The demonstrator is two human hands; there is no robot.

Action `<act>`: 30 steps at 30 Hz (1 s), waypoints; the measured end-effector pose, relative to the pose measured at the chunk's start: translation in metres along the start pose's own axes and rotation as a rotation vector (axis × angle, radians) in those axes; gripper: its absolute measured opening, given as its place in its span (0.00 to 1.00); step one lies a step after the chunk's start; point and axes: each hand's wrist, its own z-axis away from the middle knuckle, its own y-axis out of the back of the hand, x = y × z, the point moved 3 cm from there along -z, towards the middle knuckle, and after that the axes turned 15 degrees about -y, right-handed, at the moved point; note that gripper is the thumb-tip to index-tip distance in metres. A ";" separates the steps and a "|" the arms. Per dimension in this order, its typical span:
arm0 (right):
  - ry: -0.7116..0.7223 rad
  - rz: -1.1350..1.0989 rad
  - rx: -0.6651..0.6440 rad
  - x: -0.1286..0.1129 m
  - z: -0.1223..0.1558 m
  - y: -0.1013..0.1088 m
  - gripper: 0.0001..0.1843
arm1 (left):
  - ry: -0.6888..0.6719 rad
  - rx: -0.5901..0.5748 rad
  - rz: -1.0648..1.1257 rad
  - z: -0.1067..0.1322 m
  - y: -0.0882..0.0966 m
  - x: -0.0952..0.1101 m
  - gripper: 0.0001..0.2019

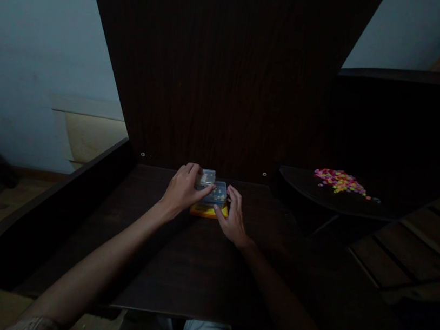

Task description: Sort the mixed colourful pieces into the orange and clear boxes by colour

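Note:
In the head view, my left hand [184, 188] is closed around the left side of a small clear plastic box [209, 177]. That box is over the back left of a larger clear plastic box [218, 193], with small pale bits visible in it. My right hand [233, 219] grips the larger box's right side, thumb at the front and fingers behind the corner. Beneath the boxes lies a flat yellow object [209, 212], its kind unclear. Dim light and my left fingers hide part of the small box.
A dark wooden desk [189, 270] has a tall back panel [224, 78] and a raised left side edge [54, 207]. On a rounded shelf [303, 185] at the right lies a pile of small colourful pieces [340, 181]. A pale wall [35, 51] stands at the left.

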 end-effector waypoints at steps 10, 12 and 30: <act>-0.012 -0.008 0.002 -0.003 0.000 0.000 0.32 | -0.064 -0.099 -0.100 -0.004 -0.030 0.016 0.18; -0.008 -0.006 0.005 -0.003 0.000 0.000 0.32 | -0.076 -0.095 -0.109 -0.002 -0.032 0.016 0.18; 0.001 0.009 -0.014 0.006 -0.003 0.010 0.40 | 0.015 -0.014 0.239 0.031 -0.025 -0.017 0.30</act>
